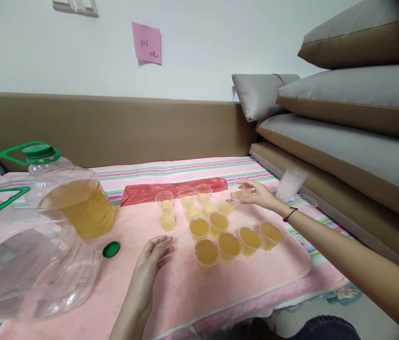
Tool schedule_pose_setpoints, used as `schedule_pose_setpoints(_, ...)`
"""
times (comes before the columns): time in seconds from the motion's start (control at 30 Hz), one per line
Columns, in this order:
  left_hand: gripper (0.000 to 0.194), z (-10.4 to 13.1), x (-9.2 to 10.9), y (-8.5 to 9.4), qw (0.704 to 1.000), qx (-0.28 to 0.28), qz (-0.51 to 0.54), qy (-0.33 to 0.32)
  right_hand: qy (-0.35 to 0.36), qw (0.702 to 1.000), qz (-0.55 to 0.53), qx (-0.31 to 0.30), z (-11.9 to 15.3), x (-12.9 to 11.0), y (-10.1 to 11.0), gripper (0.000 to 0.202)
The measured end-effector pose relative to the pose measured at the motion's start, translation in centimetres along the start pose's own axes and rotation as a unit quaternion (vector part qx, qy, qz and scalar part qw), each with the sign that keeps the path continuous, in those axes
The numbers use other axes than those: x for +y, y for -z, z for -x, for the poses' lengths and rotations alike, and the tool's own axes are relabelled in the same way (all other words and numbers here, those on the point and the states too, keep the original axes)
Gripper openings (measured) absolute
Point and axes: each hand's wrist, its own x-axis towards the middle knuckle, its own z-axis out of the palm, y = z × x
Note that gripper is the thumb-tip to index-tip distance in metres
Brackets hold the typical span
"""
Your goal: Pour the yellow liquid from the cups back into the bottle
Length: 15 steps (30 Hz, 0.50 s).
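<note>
My right hand (252, 192) grips a clear plastic cup (237, 194), at the back right of the group of cups. Yellowish liquid shows low in that cup. On the pink mat (181, 293), several fuller plastic cups (207, 251) of amber liquid stand close together in front of it. Further back are clear cups (165, 203) with pale yellow contents. My left hand (155, 252) is open and holds nothing, its fingers loosely bent, left of the fuller cups. A green bottle cap (111, 249) lies to its left.
A large clear jug (89, 212) of amber liquid stands at left, behind another clear jug (36, 269) that looks empty. Red plastic (174, 189) lies behind the cups. Nested empty cups (291, 184) stand at right beside stacked cushions (355, 132).
</note>
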Motion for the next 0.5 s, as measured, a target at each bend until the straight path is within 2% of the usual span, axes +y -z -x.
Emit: schedule_pose_setpoints(0.5, 0.054, 0.12, -0.07, 0.27, 1.0, -0.007, -0.004, -0.004, 0.048, 0.997, 0.068, 0.003, -0.71, 0.11, 0.27, 0.058)
